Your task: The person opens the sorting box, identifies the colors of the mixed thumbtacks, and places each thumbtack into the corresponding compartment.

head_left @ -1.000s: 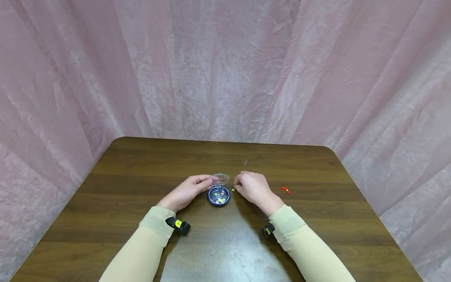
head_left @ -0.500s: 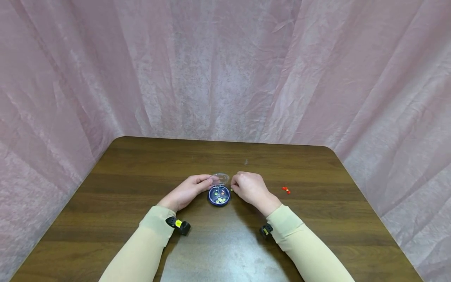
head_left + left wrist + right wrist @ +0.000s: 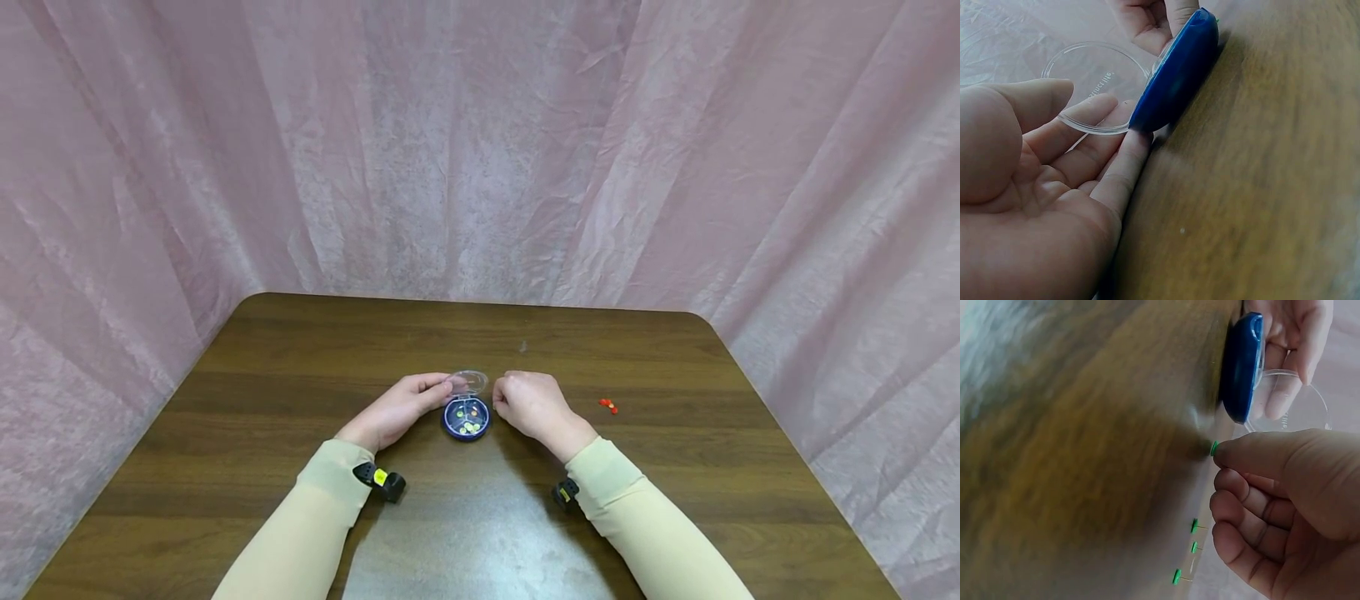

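A round blue case (image 3: 466, 433) lies on the table, its clear lid (image 3: 470, 382) raised. Several small yellow, green and orange pieces sit in its divided compartments. My left hand (image 3: 401, 408) holds the lid's left edge between thumb and fingers; in the left wrist view, one finger touches the blue base (image 3: 1175, 75). Just right of the case, my right hand (image 3: 534, 405) is at the tabletop with fingers curled. In the right wrist view, its thumb tip (image 3: 1229, 453) and index finger pinch a green thumbtack (image 3: 1214, 448), mostly hidden.
A small group of orange-red pieces (image 3: 608, 406) lies right of my right hand. In the right wrist view, loose thumbtacks (image 3: 1194, 525) show thin pins. The brown wooden table (image 3: 300, 350) ends before a pink curtain (image 3: 480, 150).
My right hand has shifted slightly left toward the case. The small yellow-green piece that lay beside its fingertips is now hidden by them. My left hand and the case stay put.
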`<state>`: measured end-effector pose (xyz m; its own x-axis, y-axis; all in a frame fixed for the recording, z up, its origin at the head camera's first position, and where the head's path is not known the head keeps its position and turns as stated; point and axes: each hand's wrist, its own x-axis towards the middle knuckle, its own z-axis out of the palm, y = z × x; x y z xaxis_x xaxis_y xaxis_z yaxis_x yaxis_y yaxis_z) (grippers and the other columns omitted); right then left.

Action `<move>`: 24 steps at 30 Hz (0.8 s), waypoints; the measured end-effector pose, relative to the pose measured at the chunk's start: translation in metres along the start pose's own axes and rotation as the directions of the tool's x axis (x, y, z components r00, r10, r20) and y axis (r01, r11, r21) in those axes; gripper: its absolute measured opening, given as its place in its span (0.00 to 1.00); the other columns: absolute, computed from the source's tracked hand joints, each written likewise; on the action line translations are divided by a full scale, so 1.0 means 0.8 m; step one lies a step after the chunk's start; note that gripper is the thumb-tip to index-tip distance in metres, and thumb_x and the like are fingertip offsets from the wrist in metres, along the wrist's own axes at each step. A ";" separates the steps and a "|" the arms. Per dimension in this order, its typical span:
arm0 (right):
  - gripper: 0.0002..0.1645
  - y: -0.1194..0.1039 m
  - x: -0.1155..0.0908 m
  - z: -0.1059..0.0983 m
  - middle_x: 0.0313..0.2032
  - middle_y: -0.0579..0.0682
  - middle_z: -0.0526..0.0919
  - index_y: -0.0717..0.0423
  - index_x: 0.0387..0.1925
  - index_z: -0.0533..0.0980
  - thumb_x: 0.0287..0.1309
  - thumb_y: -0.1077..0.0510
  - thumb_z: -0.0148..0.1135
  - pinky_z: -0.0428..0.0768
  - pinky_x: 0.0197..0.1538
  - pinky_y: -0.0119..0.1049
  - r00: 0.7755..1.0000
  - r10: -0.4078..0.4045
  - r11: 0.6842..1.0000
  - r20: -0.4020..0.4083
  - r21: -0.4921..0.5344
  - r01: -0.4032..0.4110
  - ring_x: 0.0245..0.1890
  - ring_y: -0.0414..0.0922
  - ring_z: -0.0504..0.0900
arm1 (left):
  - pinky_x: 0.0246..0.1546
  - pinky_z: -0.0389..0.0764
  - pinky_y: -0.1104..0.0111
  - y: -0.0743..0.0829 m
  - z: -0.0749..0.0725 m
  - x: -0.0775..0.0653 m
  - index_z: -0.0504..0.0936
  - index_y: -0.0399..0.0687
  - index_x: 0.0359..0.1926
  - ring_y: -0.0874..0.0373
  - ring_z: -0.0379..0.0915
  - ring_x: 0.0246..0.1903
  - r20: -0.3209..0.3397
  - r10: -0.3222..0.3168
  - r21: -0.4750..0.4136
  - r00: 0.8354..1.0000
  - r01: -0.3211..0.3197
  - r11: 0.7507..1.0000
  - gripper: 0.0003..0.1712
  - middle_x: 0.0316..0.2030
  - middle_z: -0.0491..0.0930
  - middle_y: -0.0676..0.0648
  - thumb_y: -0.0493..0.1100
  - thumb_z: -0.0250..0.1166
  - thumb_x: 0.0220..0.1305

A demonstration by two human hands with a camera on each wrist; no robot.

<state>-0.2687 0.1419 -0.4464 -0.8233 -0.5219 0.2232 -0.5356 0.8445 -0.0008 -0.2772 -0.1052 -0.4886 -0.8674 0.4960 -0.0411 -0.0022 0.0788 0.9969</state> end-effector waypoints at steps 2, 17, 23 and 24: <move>0.09 0.001 -0.002 -0.002 0.24 0.36 0.74 0.39 0.21 0.78 0.53 0.56 0.65 0.76 0.27 0.41 1.000 0.006 1.000 -0.019 0.006 -0.006 0.26 0.40 0.78 | 0.63 0.68 0.66 0.000 0.000 0.000 0.77 0.45 0.65 0.59 0.69 0.64 0.001 -0.004 0.001 1.000 0.004 1.000 0.24 0.61 0.77 0.50 0.51 0.53 0.77; 0.03 0.001 -0.013 -0.055 0.25 0.33 0.78 0.38 0.30 0.82 0.59 0.50 0.65 0.75 0.35 0.33 0.983 0.185 0.837 0.002 0.524 -0.159 0.28 0.36 0.76 | 0.65 0.67 0.64 -0.002 -0.001 0.003 0.76 0.44 0.65 0.57 0.70 0.64 0.023 0.006 0.003 1.000 -0.006 1.000 0.24 0.61 0.77 0.48 0.50 0.52 0.77; 0.12 -0.005 -0.018 -0.080 0.32 0.44 0.83 0.50 0.38 0.84 0.62 0.46 0.67 0.78 0.40 0.38 0.987 0.127 0.548 0.101 0.822 -0.155 0.34 0.42 0.79 | 0.65 0.66 0.64 0.001 0.000 0.002 0.77 0.45 0.64 0.58 0.70 0.64 0.022 0.005 -0.004 1.000 -0.005 1.000 0.22 0.61 0.78 0.47 0.49 0.52 0.78; 0.15 -0.006 -0.019 -0.084 0.32 0.46 0.82 0.53 0.40 0.84 0.62 0.46 0.67 0.78 0.40 0.39 0.987 0.114 0.480 0.115 0.863 -0.156 0.34 0.42 0.78 | 0.65 0.67 0.64 0.001 0.000 0.002 0.78 0.45 0.64 0.58 0.70 0.64 0.022 0.006 -0.008 1.000 -0.006 1.000 0.22 0.61 0.78 0.47 0.49 0.52 0.78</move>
<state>-0.2408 0.1539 -0.3846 -0.8952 -0.4325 0.1078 -0.2908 0.3835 -0.8765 -0.2787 -0.1046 -0.4878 -0.8561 0.5155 -0.0362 -0.0006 0.0691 0.9976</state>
